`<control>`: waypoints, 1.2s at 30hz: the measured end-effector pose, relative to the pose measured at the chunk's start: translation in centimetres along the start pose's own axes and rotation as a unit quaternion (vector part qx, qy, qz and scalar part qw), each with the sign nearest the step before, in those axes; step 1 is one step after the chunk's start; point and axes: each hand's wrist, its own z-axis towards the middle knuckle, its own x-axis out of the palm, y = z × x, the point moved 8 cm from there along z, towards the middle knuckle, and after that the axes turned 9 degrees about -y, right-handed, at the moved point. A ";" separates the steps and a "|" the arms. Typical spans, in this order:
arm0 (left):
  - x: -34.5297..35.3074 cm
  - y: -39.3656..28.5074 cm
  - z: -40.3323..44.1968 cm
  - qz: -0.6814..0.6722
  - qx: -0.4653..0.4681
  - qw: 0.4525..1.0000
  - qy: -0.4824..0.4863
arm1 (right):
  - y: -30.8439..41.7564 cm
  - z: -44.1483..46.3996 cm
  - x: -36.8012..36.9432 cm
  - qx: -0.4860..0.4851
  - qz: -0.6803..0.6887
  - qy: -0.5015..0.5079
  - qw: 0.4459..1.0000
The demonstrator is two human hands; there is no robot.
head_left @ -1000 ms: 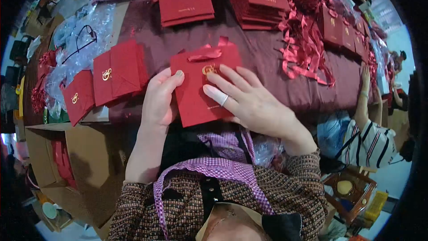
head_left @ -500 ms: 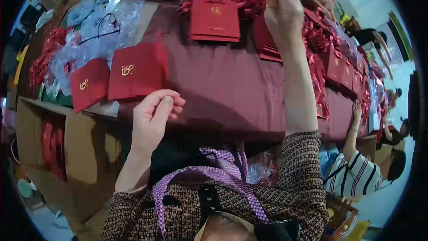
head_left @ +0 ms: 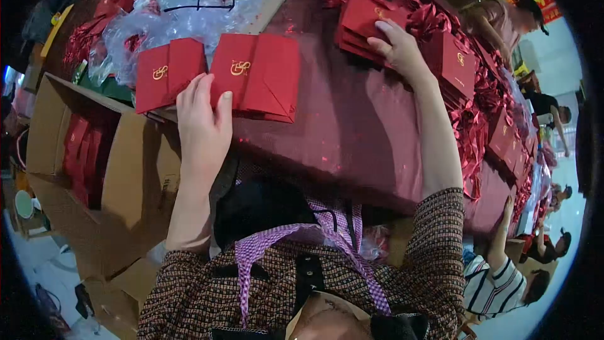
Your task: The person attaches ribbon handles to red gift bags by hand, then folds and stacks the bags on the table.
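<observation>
On the table at left lie two red paper bags with gold lettering, a left bag (head_left: 151, 79) and a right bag (head_left: 267, 75), both folded flat. My left hand (head_left: 204, 123) is over the edges where they meet, thumb apart from the fingers, holding nothing I can see. A stack of similar red bags (head_left: 362, 22) sits at the back middle. My right hand (head_left: 399, 50) reaches onto that stack from the right, its fingers spread against the top bag and partly covering its gold mark. Whether it grips that bag is not visible.
More red bags (head_left: 450, 66) with shiny red ribbons (head_left: 472, 141) line the right side. Clear plastic wrap (head_left: 170, 9) lies behind the left bags. An open cardboard box (head_left: 135, 182) holding red bags stands at lower left. A person in a striped shirt (head_left: 497, 286) is at right.
The view has turned, shifting the table contents. My right hand has come down from the far edge onto the bag stack. My left hand has reached the two left bags, its curled fingers now straighter.
</observation>
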 end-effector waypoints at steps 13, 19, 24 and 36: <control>2.5 -0.2 0.7 0.144 0.033 0.988 0.046 | 14.9 -5.6 5.6 0.354 0.539 0.186 0.742; 4.1 -2.0 -0.2 0.105 0.060 0.991 0.053 | 15.5 -6.4 5.6 0.344 0.564 0.192 0.726; 4.4 -2.0 0.0 0.087 0.048 0.994 0.035 | 15.5 -7.4 4.6 0.362 0.596 0.194 0.690; 5.8 -6.2 -1.9 0.053 0.086 0.989 0.109 | 13.6 -11.7 2.2 0.360 0.575 0.183 0.712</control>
